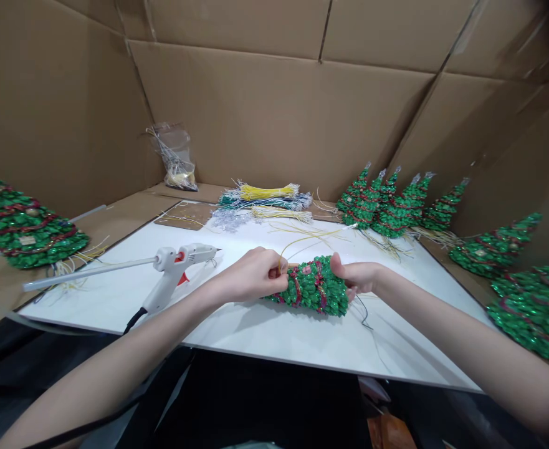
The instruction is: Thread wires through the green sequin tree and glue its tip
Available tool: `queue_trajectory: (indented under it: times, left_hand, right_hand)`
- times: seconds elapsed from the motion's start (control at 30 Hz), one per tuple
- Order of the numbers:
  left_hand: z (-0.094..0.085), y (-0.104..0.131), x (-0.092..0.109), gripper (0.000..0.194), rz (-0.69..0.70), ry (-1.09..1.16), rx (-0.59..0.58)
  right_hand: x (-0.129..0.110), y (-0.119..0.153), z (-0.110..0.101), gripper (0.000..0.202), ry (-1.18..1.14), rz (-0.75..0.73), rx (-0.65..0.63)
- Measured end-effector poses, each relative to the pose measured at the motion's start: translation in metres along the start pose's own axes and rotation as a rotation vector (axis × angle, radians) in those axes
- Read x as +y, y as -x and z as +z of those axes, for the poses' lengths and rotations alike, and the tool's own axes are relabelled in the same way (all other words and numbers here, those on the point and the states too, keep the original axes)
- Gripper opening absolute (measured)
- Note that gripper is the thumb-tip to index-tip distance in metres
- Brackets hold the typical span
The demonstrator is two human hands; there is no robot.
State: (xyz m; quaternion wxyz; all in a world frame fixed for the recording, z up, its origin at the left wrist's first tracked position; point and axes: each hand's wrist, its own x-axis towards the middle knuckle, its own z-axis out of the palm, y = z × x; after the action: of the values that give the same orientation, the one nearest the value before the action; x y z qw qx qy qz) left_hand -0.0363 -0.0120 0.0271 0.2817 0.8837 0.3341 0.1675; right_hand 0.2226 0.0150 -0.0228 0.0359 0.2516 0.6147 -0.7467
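A small green Christmas tree (323, 290) with red garland lies on its side, its narrow end to the left. My right hand (354, 275) grips its wide base, thumb on top and fingers partly hidden behind it. At the narrow end, my left hand (265, 273) is closed in a pinch on a thin yellow wire (297, 241), which arcs up and right to a pale tip. My left fingers also cover the treetop. A dark wire (364, 315) trails from the base onto the white board (265, 330).
Left of my hands rests a white glue gun (174, 271) with a long glue stick. Wire bundles (267, 198) and a plastic bag (176, 159) lie at the back. Several decorated trees (393, 209) stand back right; another tree (28, 231) leans at left. Cardboard walls (265, 112) enclose the table.
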Motion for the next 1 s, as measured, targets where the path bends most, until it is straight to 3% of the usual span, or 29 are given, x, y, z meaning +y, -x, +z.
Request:
queue_trajectory:
  times: [0.17, 0.4, 0.57, 0.73, 0.87, 1.0]
  left_hand:
    - [0.002, 0.0, -0.001, 0.021, 0.032, -0.037, 0.001]
    - [-0.003, 0.002, 0.001, 0.024, -0.023, -0.116, 0.033]
    - [-0.012, 0.005, 0.003, 0.036, -0.069, -0.188, 0.094]
    - [-0.01, 0.004, 0.007, 0.034, -0.047, -0.216, 0.157]
    - [-0.009, 0.003, 0.009, 0.016, 0.017, -0.098, 0.212]
    - [-0.009, 0.002, 0.007, 0.009, 0.034, 0.107, 0.164]
  right_hand:
    - [0.002, 0.0, 0.001, 0.081, -0.013, -0.005, 0.032]
    - [0.006, 0.002, -0.004, 0.08, -0.025, -0.013, 0.033]
    - [0.006, 0.002, -0.004, 0.08, -0.038, 0.002, 0.015]
    - [0.007, 0.002, -0.003, 0.079, -0.05, -0.021, 0.022]
    - [0.008, 0.002, -0.003, 0.079, -0.046, -0.013, 0.045]
    - [0.008, 0.002, -0.003, 0.08, -0.022, 0.003, 0.063]
